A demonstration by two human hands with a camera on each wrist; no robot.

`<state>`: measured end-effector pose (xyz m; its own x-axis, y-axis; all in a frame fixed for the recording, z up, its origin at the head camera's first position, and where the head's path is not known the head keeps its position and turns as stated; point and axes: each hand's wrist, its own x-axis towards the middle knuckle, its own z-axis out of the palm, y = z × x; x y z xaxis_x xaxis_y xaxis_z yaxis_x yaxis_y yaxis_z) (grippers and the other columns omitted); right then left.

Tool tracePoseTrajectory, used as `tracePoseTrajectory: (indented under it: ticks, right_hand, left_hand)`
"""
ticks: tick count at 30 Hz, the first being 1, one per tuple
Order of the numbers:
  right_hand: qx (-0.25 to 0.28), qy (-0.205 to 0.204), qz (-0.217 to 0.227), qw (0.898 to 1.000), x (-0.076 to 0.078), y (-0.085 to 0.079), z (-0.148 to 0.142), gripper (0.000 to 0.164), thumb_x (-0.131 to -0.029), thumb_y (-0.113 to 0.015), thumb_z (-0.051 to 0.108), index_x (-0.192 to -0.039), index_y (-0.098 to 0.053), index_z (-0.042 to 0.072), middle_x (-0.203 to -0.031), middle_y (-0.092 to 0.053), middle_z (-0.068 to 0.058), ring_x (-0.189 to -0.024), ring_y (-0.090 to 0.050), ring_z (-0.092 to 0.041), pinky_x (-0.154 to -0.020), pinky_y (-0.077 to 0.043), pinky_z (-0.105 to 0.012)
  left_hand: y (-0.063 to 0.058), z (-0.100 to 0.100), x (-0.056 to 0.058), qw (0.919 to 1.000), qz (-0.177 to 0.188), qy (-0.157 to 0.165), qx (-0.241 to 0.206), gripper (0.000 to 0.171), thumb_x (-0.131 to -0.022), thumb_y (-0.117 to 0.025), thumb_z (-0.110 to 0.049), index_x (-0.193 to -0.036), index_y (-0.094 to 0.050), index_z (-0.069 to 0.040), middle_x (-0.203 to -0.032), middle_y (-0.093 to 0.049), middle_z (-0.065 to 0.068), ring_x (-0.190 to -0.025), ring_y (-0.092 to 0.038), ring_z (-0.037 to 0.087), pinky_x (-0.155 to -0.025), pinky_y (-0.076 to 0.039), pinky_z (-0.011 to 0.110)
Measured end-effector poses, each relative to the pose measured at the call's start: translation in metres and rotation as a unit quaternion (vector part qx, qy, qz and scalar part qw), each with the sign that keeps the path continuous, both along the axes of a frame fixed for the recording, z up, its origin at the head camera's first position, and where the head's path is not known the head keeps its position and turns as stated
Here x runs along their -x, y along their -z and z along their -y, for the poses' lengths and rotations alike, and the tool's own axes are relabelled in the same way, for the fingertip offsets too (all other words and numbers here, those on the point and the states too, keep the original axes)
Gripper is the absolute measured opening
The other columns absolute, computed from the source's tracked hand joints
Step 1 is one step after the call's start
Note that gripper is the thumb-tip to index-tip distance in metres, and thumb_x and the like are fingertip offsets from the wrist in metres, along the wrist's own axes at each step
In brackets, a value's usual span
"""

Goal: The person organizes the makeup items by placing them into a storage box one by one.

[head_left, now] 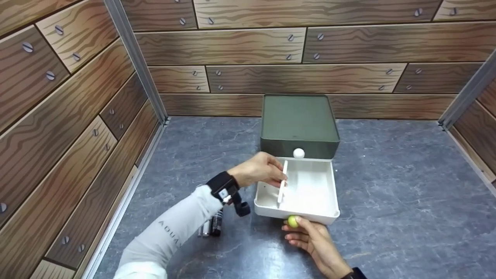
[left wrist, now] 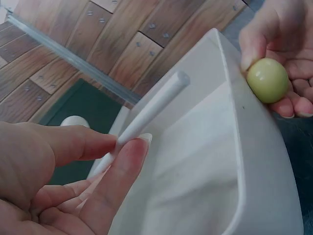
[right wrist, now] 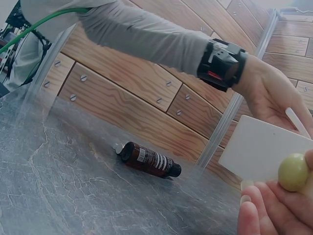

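A white drawer (head_left: 336,193) stands pulled out from the dark green box (head_left: 298,116). Over its left part, my left hand (head_left: 263,169) pinches a slim white rod (head_left: 283,186) between thumb and fingers; the left wrist view shows the rod's round end (left wrist: 182,78). At the middle of the drawer's front is a glossy yellow-green round knob (left wrist: 267,81). My right hand (head_left: 316,242) holds this knob from below and the right, thumb against it, other fingers loosely bent underneath. Higher on the box sits a white round knob (head_left: 298,153).
Left of the drawer, partly behind my left forearm, lie a dark bottle (right wrist: 151,160) with a black cap and silvery cylinders (head_left: 207,228) on the grey marbled floor (head_left: 387,186). Wood-patterned walls (head_left: 248,46) enclose the back and sides.
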<state>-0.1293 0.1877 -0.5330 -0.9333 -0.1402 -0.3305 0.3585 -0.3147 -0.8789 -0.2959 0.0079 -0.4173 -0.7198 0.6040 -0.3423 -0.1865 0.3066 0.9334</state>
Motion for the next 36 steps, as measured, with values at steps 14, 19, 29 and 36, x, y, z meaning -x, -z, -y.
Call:
tracePoseTrajectory:
  ticks: [14, 19, 29, 36]
  right_hand:
    - [0.007, 0.002, 0.003, 1.000, 0.000, 0.000, 0.001, 0.032, -0.112, -0.050, 0.028, -0.115, -0.075, 0.010, -0.104, -0.081, 0.000, -0.087, -0.076, -0.010, -0.083, -0.065, -0.023]
    - [0.007, 0.005, 0.000, 1.000, 0.001, 0.000, 0.000, 0.031, -0.112, -0.050, 0.028, -0.115, -0.075, 0.010, -0.104, -0.081, 0.000, -0.087, -0.076, -0.010, -0.084, -0.065, -0.024]
    - [0.013, -0.001, -0.011, 1.000, 0.000, 0.001, 0.001, 0.029, -0.112, -0.050, 0.025, -0.114, -0.074, 0.010, -0.104, -0.081, -0.001, -0.088, -0.076, -0.011, -0.084, -0.065, -0.024]
    - [0.018, -0.011, -0.019, 1.000, -0.001, 0.003, 0.000, 0.028, -0.113, -0.048, 0.024, -0.112, -0.074, 0.014, -0.105, -0.082, 0.000, -0.088, -0.076, -0.011, -0.085, -0.065, -0.024]
  left_hand:
    - [0.005, -0.045, 0.009, 0.9943, -0.006, 0.040, 0.098, 0.013, -0.092, -0.078, 0.002, -0.087, -0.065, 0.000, -0.074, -0.069, 0.005, -0.063, -0.069, 0.010, -0.064, -0.063, 0.018]
    - [0.006, -0.056, 0.010, 0.9942, 0.020, 0.033, 0.100, 0.022, -0.091, -0.077, 0.004, -0.082, -0.060, -0.005, -0.074, -0.068, 0.006, -0.063, -0.068, 0.013, -0.060, -0.061, 0.016]
    - [0.015, -0.066, 0.003, 0.9863, -0.005, 0.025, 0.163, 0.030, -0.091, -0.081, -0.003, -0.066, -0.065, -0.006, -0.081, -0.079, 0.022, -0.048, -0.065, 0.008, -0.054, -0.055, 0.016]
    - [0.012, -0.073, 0.000, 0.9749, -0.035, 0.048, 0.215, 0.019, -0.093, -0.081, -0.007, -0.086, -0.078, 0.010, -0.095, -0.077, 0.030, -0.045, -0.063, 0.010, -0.050, -0.053, 0.016]
